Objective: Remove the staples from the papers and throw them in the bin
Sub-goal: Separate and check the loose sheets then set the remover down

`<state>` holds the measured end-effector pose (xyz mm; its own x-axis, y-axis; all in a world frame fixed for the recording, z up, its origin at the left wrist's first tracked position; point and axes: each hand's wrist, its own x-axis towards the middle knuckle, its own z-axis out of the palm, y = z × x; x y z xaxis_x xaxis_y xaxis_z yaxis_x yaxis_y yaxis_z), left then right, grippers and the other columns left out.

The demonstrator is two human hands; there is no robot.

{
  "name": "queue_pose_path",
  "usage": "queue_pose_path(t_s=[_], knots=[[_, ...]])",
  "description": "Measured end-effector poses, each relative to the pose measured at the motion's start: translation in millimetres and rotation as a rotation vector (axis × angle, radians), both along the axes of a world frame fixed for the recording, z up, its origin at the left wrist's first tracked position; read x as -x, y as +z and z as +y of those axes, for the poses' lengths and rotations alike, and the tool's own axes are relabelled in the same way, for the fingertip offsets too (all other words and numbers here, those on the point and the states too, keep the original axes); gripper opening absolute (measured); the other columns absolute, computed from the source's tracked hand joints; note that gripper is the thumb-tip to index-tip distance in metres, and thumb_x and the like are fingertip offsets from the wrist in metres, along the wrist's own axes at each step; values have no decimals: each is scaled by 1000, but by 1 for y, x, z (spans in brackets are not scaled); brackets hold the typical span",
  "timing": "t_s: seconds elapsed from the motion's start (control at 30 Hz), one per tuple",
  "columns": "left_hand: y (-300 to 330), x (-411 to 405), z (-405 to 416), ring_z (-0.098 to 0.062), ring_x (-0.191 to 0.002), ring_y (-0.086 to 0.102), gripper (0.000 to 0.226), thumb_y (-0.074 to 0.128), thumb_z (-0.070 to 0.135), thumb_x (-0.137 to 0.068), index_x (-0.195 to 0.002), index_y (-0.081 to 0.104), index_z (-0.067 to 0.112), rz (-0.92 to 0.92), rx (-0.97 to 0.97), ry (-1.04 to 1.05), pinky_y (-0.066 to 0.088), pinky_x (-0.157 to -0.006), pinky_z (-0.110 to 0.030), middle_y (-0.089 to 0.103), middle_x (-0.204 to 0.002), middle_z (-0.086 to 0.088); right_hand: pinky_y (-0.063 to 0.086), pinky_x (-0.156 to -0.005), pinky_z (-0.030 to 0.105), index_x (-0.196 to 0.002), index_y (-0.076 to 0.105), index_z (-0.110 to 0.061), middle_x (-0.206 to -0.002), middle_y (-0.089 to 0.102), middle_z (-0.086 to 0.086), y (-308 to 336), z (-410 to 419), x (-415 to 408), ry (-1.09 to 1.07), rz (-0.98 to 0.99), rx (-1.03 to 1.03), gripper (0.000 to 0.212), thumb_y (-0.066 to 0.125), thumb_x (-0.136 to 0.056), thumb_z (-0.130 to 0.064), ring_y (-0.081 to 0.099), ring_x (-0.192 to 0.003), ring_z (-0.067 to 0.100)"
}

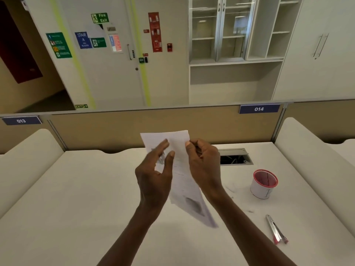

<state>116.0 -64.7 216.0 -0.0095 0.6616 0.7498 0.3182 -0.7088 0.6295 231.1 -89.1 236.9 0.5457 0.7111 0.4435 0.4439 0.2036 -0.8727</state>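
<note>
A small sheaf of white printed papers [179, 150] is held up above the middle of the white desk [76, 198]. My right hand [204, 164] pinches the papers' upper right edge between thumb and curled fingers. My left hand [155, 169] is at the papers' left side, its thumb and fingers pinching the sheets lower down. The papers' lower end hangs blurred between my forearms. A small white bin with a red rim [264, 184] stands on the desk to the right. A metal stapler with red ends [276, 229] lies nearer, at the right front. No staple can be made out.
An open cable hatch [235, 157] is set into the desk behind my right hand. A beige partition [115, 129] with labels 013 and 014 closes the desk's back. Curved white side panels [307, 150] flank the desk left and right.
</note>
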Motion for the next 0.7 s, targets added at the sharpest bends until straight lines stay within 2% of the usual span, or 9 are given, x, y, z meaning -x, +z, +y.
queue_pose_path(t_s=[0.07, 0.13, 0.2, 0.27, 0.37, 0.43, 0.5, 0.6, 0.7], knots=[[13, 4, 10, -13, -120, 56, 37, 62, 24, -92, -126, 60, 9, 70, -2, -1, 44, -101, -22, 61, -130, -3, 57, -63, 23, -91, 68, -20, -80, 66, -15, 5, -2, -5, 38, -24, -2, 16, 53, -96, -24, 64, -76, 8], [26, 7, 19, -13, -125, 49, 39, 57, 28, -94, -130, 56, 13, 152, 22, -36, 40, -104, -24, 58, -133, 2, 56, -61, 24, -92, 68, -21, -82, 66, -15, 11, -5, -9, 72, -24, -6, 16, 53, -97, -25, 64, -78, 7], [36, 11, 24, -4, -115, 52, 38, 57, 35, -93, -127, 58, 18, 194, 97, -97, 43, -95, -19, 60, -122, 12, 57, -62, 26, -95, 71, -18, -85, 69, -11, 14, -6, -12, 109, 6, -4, 18, 54, -96, -26, 65, -79, 9], [46, 14, 23, 2, -98, 59, 30, 62, 35, -91, -118, 65, 23, 193, 196, -181, 46, -75, -8, 65, -107, 17, 58, -62, 24, -98, 73, -20, -87, 72, -9, 18, -9, -13, 163, 63, 9, 18, 56, -95, -26, 67, -78, 9], [55, 19, 24, 2, -84, 64, 21, 67, 30, -86, -106, 72, 23, 176, 269, -233, 48, -61, -8, 71, -96, 14, 53, -58, 14, -97, 73, -25, -87, 74, -11, 25, -13, -14, 244, 182, 44, 13, 61, -92, -25, 68, -75, 5], [61, 23, 23, 1, -79, 67, 20, 69, 31, -85, -103, 74, 25, 151, 326, -243, 50, -58, -10, 72, -92, 16, 53, -59, 14, -98, 73, -22, -87, 75, -9, 32, -16, -17, 307, 296, 79, 12, 65, -88, -24, 70, -74, 7], [65, 27, 24, -2, -75, 69, 19, 70, 31, -84, -102, 75, 26, 113, 395, -274, 52, -57, -13, 74, -89, 15, 59, -67, 24, -100, 73, -20, -90, 76, -6, 37, -18, -20, 361, 393, 114, 16, 69, -85, -22, 71, -78, 13], [69, 30, 23, -8, -74, 70, 18, 70, 29, -84, -100, 75, 25, 47, 460, -323, 55, -59, -18, 75, -86, 14, 59, -78, 38, -99, 74, -21, -94, 76, -4, 42, -17, -21, 399, 483, 132, 17, 71, -82, -22, 72, -85, 23], [71, 32, 23, -10, -74, 71, 16, 71, 28, -83, -98, 75, 26, 1, 492, -340, 58, -62, -22, 75, -86, 14, 59, -77, 35, -98, 75, -21, -94, 76, -4, 42, -15, -19, 418, 525, 131, 17, 71, -82, -21, 72, -86, 21]])
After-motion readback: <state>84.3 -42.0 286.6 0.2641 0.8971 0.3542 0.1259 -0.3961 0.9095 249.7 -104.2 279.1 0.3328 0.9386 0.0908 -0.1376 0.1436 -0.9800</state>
